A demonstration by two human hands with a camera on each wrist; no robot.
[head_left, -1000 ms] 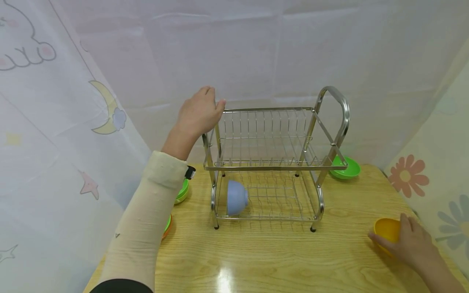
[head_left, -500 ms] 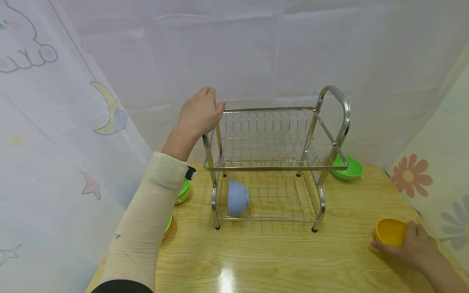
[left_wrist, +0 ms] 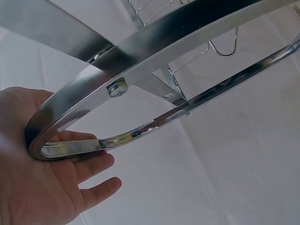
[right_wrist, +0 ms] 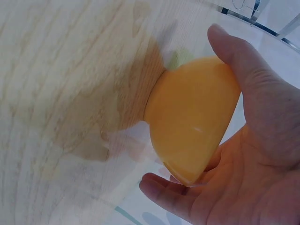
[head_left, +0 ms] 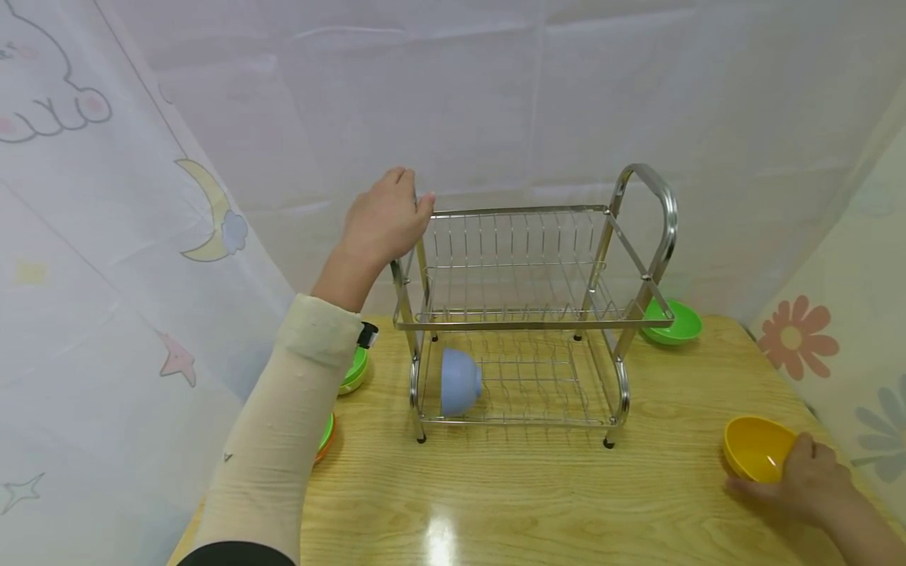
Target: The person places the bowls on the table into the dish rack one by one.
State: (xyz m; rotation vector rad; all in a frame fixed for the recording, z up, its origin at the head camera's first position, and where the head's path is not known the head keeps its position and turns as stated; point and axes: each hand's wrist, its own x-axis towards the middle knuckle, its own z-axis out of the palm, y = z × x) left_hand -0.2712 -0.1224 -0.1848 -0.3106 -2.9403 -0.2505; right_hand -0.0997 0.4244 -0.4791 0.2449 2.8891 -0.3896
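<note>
A two-tier metal dish rack (head_left: 524,324) stands on the wooden table. My left hand (head_left: 389,216) rests on the rack's left handle; in the left wrist view the curved handle (left_wrist: 70,110) lies against the palm, with the fingers fairly straight beyond it. A blue bowl (head_left: 460,383) sits on its side at the left end of the lower tier. At the table's right side my right hand (head_left: 814,483) holds a yellow bowl (head_left: 757,448), thumb on one side and fingers on the other. The right wrist view shows this bowl (right_wrist: 192,112) with its base at the tabletop.
Green dishes (head_left: 675,324) lie behind the rack's right side. More green bowls (head_left: 354,371) and an orange-rimmed stack (head_left: 327,438) are partly hidden behind the left forearm. Printed cloth (head_left: 524,94) hangs around the table.
The yellow bowl has shifted slightly right and its opening shows more fully. My right hand has moved a little right and down with it. The left hand stays on the handle.
</note>
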